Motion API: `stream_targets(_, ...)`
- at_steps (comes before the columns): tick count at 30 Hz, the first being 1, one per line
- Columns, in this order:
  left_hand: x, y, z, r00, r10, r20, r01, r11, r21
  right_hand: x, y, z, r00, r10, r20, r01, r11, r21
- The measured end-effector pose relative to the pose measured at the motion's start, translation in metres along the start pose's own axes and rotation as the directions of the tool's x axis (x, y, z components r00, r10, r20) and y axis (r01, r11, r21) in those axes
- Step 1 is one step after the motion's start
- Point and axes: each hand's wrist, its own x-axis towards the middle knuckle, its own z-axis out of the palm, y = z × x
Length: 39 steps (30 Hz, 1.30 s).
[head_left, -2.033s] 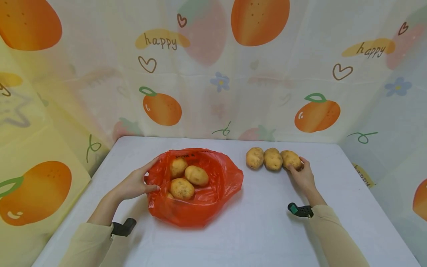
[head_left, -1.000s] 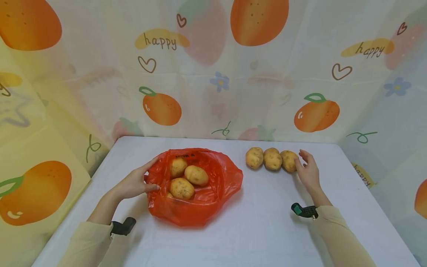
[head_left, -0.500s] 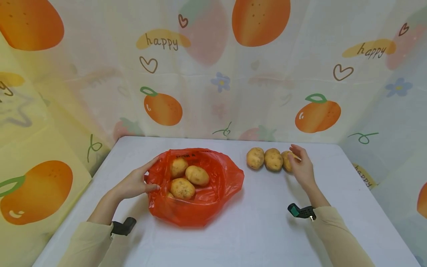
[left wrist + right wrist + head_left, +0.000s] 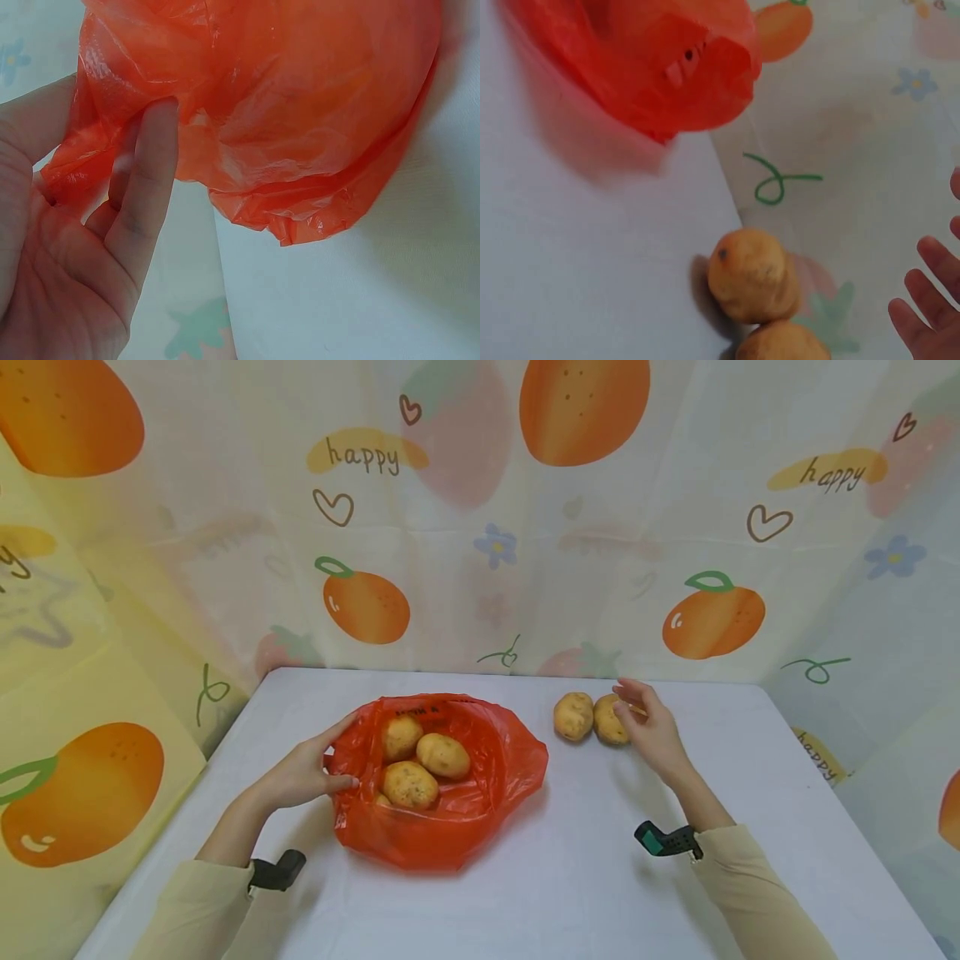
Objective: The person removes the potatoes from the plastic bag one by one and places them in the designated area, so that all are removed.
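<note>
A red plastic bag [image 4: 442, 843] lies open on the table with several potatoes [image 4: 442, 755] inside. My left hand [image 4: 303, 772] grips the bag's left rim, thumb on the near side; the left wrist view shows the film [image 4: 127, 75] between thumb and fingers. To the right of the bag, a potato [image 4: 573, 717] sits beside a second potato [image 4: 607, 732] that is partly covered by my right hand [image 4: 656, 735]. That hand hovers with loosely bent, parted fingers, and the right wrist view shows the fingers [image 4: 930, 300] holding nothing. The third potato of the row is hidden behind it.
A white cloth covers the table [image 4: 510, 910]. Behind it hangs a curtain [image 4: 450, 543] printed with oranges and the word happy. Each wrist wears a black camera mount, such as the one on the right wrist [image 4: 667, 841].
My right hand has let go of the rightmost potato, drawn back, then moved left along the row, now covering that potato and part of the middle one. The left hand and bag stay put.
</note>
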Motion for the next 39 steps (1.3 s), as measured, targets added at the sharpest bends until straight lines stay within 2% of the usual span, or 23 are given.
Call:
stream_targets(5,0.001,-0.001,0.001,1.0,0.011,0.003,-0.011,1.0,0.011,-0.001,-0.012,0.009,0.998,-0.006,0.064,0.004,0.999,0.042)
stream_targets(12,0.002,-0.002,0.001,0.999,0.05,-0.019,-0.048,0.997,0.058,0.001,-0.024,0.025,0.996,-0.039,0.074,0.032,0.995,0.096)
stream_targets(18,0.002,-0.002,0.0,0.999,0.037,-0.007,-0.037,0.998,0.042,-0.002,-0.049,0.039,0.991,-0.069,0.119,0.051,0.987,0.152)
stream_targets(22,0.002,-0.002,0.001,1.0,0.025,-0.004,-0.025,0.999,0.028,-0.006,-0.073,0.047,0.984,-0.063,0.168,0.033,0.984,0.177)
stream_targets(26,0.002,-0.002,0.001,1.0,0.026,-0.008,-0.026,0.999,0.024,-0.008,-0.085,0.056,0.976,-0.071,0.205,0.038,0.986,0.162)
stream_targets(39,0.003,-0.003,0.002,0.999,0.045,-0.017,-0.045,0.998,0.032,-0.012,-0.098,0.086,0.938,-0.151,0.313,0.072,0.966,0.25)
